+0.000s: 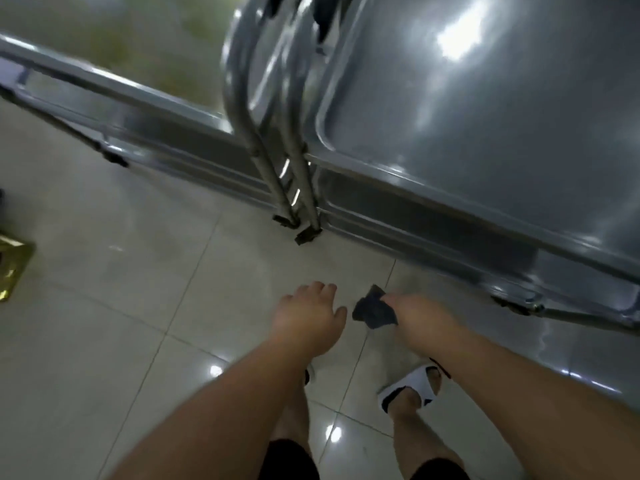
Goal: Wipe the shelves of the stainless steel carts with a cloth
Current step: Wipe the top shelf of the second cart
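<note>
Two stainless steel carts stand side by side ahead of me. The right cart's top shelf [485, 109] is shiny and bare; the left cart's top shelf [114, 53] shows blurred green reflections. Their tube handles [242, 109] meet in the middle. My right hand [420, 315] holds a small dark cloth [374, 310] low in front of the right cart, above the floor. My left hand [306, 313] hangs beside it, fingers relaxed, holding nothing. Neither hand touches a cart.
The floor is glossy pale tile [121, 323]. My feet in white slides [412, 386] stand just short of the carts. A gold-coloured object [10, 268] sits at the far left edge. The carts' lower shelf edges [415, 220] jut toward me.
</note>
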Motion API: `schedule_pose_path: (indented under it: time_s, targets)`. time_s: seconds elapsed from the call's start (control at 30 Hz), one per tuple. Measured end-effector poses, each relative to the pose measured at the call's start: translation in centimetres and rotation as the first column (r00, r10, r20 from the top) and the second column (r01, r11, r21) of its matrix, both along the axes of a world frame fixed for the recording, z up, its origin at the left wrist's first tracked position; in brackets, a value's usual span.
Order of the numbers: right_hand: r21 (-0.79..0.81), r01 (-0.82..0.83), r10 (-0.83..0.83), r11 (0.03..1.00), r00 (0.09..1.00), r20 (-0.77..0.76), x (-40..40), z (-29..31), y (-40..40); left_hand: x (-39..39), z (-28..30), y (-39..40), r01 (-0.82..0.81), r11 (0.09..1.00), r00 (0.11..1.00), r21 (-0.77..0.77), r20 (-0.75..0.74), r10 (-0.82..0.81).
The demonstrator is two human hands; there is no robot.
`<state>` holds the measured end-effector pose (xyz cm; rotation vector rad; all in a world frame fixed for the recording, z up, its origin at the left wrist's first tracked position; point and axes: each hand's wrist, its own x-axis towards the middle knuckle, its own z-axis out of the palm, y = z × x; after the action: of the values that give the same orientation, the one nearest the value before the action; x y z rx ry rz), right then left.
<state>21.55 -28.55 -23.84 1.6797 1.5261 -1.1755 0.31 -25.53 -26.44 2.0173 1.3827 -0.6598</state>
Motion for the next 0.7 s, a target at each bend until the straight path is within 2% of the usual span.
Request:
schedule_pose_path:
  time_s: [0.07, 0.23, 0.33, 0.5, 0.6, 0.7]
  targets:
    - [0.095, -0.063, 0.061, 0.993, 0.998, 0.026, -2.3, 5.2, 1.4, -2.6, 4.0, 0.6, -0.053, 0.998, 0.999, 0.015, 0.011, 0.053]
    - [0.052, -0.19, 0.188, 0.98, 0.981, 0.041, -10.7, 15.0, 6.7, -10.5, 12.3, 3.0, -0.214, 0.976, 0.975, 0.035, 0.063, 0.212]
    - [0.101, -0.267, 0.263, 0.958, 0.963, 0.054, -15.6, 19.6, 8.8, -15.5, 16.7, 4.6, -0.265, 0.962, 0.962, 0.062, 0.081, 0.259]
    - [0.265, -0.384, 0.377, 0.884, 0.923, 0.082, -23.2, 24.9, 12.5, -23.7, 22.9, 7.4, -0.337, 0.925, 0.941, 0.173, 0.081, 0.328]
    - [0.266, -0.452, 0.444, 0.851, 0.891, 0.094, -27.6, 27.0, 15.7, -27.7, 25.4, 8.6, -0.405, 0.885, 0.914, 0.23, 0.083, 0.397]
    - [0.352, -0.483, 0.49, 0.802, 0.869, 0.075, -31.3, 28.9, 19.2, -31.0, 27.1, 10.3, -0.471, 0.84, 0.88, 0.269, 0.069, 0.471]
